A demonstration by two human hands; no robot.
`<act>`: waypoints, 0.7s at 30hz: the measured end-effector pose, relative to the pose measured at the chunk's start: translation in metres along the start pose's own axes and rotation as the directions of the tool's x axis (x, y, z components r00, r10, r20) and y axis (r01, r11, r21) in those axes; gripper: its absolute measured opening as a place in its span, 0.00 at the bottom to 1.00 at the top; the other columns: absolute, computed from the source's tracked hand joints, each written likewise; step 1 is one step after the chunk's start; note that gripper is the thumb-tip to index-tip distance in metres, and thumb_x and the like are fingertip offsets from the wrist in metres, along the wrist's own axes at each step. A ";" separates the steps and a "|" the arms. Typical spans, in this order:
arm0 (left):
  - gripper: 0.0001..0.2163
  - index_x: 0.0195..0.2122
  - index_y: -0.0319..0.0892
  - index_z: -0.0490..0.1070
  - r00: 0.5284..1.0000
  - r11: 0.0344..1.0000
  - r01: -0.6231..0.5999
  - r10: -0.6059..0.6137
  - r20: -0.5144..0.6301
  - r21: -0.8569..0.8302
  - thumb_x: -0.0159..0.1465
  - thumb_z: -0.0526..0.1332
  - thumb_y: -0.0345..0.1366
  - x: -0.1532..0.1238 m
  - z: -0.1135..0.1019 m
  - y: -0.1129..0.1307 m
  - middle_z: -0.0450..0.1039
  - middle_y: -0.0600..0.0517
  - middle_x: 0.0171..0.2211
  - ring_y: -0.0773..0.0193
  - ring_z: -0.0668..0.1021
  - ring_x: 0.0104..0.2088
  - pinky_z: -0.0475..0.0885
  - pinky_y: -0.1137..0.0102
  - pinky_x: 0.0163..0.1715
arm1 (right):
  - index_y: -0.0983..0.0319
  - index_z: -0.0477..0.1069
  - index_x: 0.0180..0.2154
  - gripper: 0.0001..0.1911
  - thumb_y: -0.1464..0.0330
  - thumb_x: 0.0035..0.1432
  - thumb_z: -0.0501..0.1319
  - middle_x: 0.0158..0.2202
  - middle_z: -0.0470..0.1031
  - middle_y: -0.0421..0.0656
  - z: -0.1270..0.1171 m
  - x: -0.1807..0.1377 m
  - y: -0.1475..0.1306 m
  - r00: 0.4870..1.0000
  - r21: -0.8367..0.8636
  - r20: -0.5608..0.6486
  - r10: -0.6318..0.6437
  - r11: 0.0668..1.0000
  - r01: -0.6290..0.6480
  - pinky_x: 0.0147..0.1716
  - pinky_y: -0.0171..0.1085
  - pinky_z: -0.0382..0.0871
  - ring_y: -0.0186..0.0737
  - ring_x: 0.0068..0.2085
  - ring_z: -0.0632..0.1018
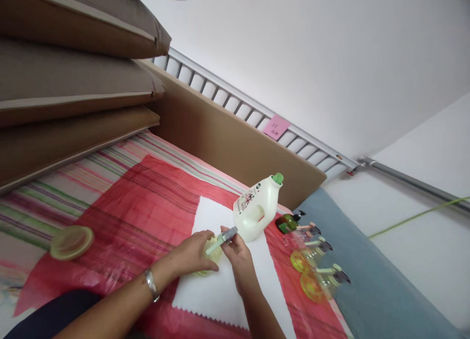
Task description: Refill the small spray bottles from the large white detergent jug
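Observation:
My left hand (pixel 193 255) is closed around a small yellowish bottle (pixel 213 253) standing on a white cloth (pixel 220 290). My right hand (pixel 238 253) pinches the bottle's grey pump head (pixel 224 237) at the top of it. A white detergent jug with a green cap (pixel 257 209) stands just behind my hands on the cloth's far edge. A bracelet sits on my left wrist.
Several clear pump bottles (pixel 316 265) and a dark green one (pixel 288 223) lie to the right on a red sheet (pixel 139 207). A yellowish round lid (pixel 71 241) lies at the left. Brown cushions (pixel 73 84) are stacked at the upper left, a cardboard panel (pixel 227 143) behind.

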State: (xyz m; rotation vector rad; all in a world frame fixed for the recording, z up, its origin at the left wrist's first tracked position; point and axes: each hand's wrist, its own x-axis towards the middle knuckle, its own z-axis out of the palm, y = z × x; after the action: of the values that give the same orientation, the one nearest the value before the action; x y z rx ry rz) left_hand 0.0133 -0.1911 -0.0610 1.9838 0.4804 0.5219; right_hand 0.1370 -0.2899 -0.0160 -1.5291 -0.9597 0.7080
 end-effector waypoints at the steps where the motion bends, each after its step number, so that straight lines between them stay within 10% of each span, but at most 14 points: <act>1: 0.29 0.46 0.44 0.65 1.000 1.000 -0.019 0.019 0.001 -0.008 0.43 0.69 0.45 0.000 0.000 0.000 0.71 0.50 0.42 0.56 0.72 0.41 0.66 0.67 0.41 | 0.60 0.70 0.45 0.20 0.64 0.48 0.63 0.44 0.74 0.45 0.001 0.001 0.002 1.000 -0.002 -0.009 -0.005 1.000 0.005 0.49 0.46 0.64 0.47 0.46 0.73; 21: 0.31 0.48 0.43 0.64 1.000 1.000 -0.006 0.006 -0.015 0.021 0.43 0.68 0.48 0.003 0.003 -0.006 0.70 0.47 0.45 0.54 0.72 0.43 0.67 0.64 0.43 | 0.57 0.70 0.46 0.24 0.64 0.44 0.67 0.46 0.73 0.44 0.010 0.001 0.006 0.999 0.154 -0.047 0.009 0.988 -0.001 0.51 0.46 0.62 0.47 0.48 0.72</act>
State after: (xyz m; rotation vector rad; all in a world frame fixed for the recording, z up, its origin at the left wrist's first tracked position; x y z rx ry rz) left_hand 0.0164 -0.1894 -0.0671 2.0035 0.4910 0.5377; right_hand 0.1300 -0.2845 -0.0235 -1.4069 -0.8466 0.7296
